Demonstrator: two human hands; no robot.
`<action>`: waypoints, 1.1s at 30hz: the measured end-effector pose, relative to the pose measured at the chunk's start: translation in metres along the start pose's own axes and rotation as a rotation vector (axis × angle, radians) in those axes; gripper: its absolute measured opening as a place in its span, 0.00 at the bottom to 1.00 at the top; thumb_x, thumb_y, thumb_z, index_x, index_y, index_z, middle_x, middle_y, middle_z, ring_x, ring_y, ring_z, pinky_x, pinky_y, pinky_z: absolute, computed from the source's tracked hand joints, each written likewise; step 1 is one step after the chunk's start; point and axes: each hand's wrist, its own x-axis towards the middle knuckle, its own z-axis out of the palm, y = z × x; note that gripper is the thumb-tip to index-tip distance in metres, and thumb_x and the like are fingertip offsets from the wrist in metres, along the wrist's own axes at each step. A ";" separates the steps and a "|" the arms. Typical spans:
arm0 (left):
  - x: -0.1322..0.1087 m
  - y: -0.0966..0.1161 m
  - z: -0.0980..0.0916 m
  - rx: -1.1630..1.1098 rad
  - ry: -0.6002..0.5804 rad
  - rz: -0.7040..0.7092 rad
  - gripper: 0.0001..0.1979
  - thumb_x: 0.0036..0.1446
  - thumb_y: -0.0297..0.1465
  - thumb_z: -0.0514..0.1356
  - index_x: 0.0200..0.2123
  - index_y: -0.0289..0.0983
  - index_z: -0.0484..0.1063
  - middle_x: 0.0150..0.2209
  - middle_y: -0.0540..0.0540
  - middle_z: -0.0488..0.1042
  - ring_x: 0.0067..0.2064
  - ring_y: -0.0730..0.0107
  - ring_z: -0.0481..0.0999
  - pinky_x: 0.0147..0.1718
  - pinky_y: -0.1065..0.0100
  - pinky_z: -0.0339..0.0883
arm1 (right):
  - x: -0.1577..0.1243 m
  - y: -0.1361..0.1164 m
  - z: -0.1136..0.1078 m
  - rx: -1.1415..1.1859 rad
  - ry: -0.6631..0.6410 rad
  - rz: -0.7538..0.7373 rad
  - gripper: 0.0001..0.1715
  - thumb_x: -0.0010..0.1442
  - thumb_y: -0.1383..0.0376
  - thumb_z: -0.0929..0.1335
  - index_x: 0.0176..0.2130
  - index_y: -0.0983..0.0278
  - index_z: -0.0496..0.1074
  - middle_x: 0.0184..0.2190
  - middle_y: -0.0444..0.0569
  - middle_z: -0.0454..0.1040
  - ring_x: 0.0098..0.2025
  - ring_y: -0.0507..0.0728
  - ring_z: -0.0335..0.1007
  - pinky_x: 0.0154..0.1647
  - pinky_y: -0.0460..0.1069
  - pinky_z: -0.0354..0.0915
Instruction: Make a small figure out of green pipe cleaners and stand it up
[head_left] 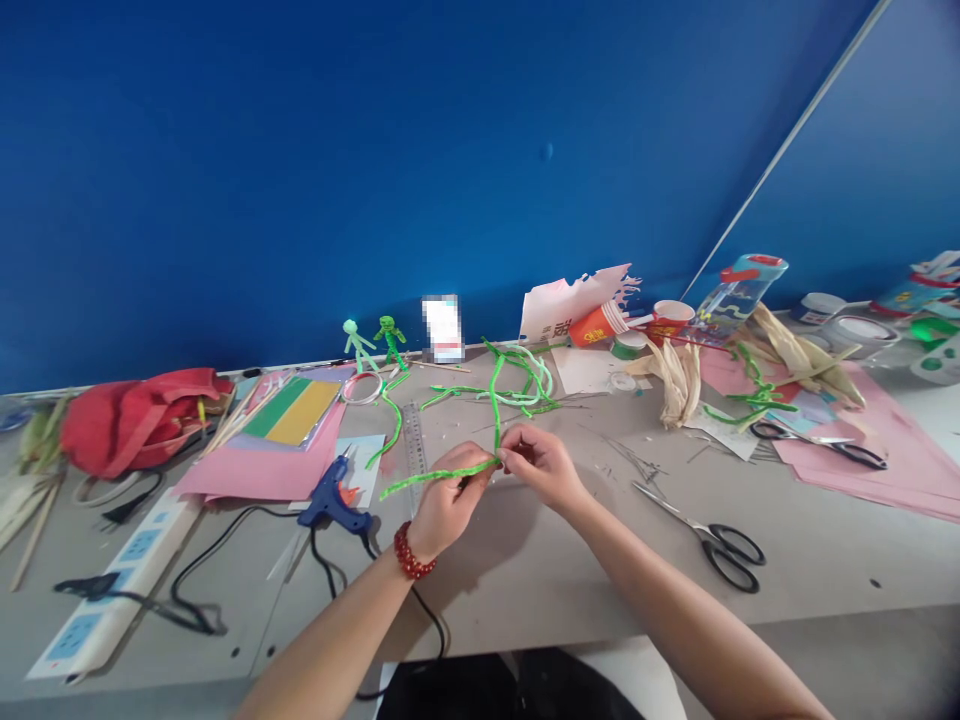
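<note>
A bright green pipe cleaner [439,476] is pinched between my two hands over the middle of the table. One length sticks out to the left past my left hand [459,500], whose fingers are closed on it. Another length rises from where the fingertips meet. My right hand [536,462] pinches the pipe cleaner at that crossing, its fingertips almost touching the left ones, which partly hide the join. Beyond my hands lies a loose pile of green pipe cleaners [536,375]. Two small green figures [390,342] stand against the wall.
Black-handled scissors [724,550] lie to the right, a second pair of scissors [832,443] farther off. A blue glue gun [334,505] with trailing cable, a ruler [414,440] and a power strip [124,590] are on the left. Paper cups [600,325] and dried husks [679,385] stand behind.
</note>
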 end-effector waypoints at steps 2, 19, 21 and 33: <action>0.000 0.000 -0.001 0.041 -0.031 0.059 0.11 0.64 0.29 0.54 0.32 0.37 0.74 0.29 0.47 0.69 0.33 0.68 0.68 0.34 0.67 0.62 | 0.000 0.001 0.000 0.104 -0.053 0.091 0.08 0.59 0.64 0.67 0.29 0.63 0.67 0.24 0.42 0.67 0.25 0.51 0.66 0.27 0.46 0.64; 0.001 -0.003 0.000 -0.594 0.151 -0.423 0.11 0.52 0.38 0.66 0.27 0.36 0.75 0.21 0.52 0.67 0.24 0.76 0.63 0.23 0.71 0.55 | 0.000 -0.004 -0.007 0.400 -0.077 0.119 0.11 0.59 0.58 0.71 0.35 0.64 0.75 0.28 0.45 0.73 0.27 0.51 0.67 0.28 0.46 0.69; 0.000 -0.004 0.000 -0.661 0.142 -0.482 0.11 0.50 0.38 0.67 0.28 0.35 0.75 0.21 0.51 0.68 0.24 0.76 0.63 0.23 0.72 0.55 | 0.002 -0.002 -0.010 0.474 -0.138 0.145 0.11 0.56 0.59 0.74 0.35 0.64 0.75 0.29 0.45 0.74 0.28 0.50 0.68 0.29 0.46 0.69; -0.001 0.000 -0.005 -0.814 -0.026 -0.632 0.13 0.42 0.37 0.72 0.28 0.34 0.78 0.23 0.47 0.74 0.22 0.77 0.65 0.20 0.73 0.51 | 0.001 0.006 -0.008 0.706 -0.372 0.220 0.26 0.46 0.63 0.80 0.42 0.63 0.70 0.29 0.43 0.76 0.28 0.50 0.74 0.30 0.45 0.72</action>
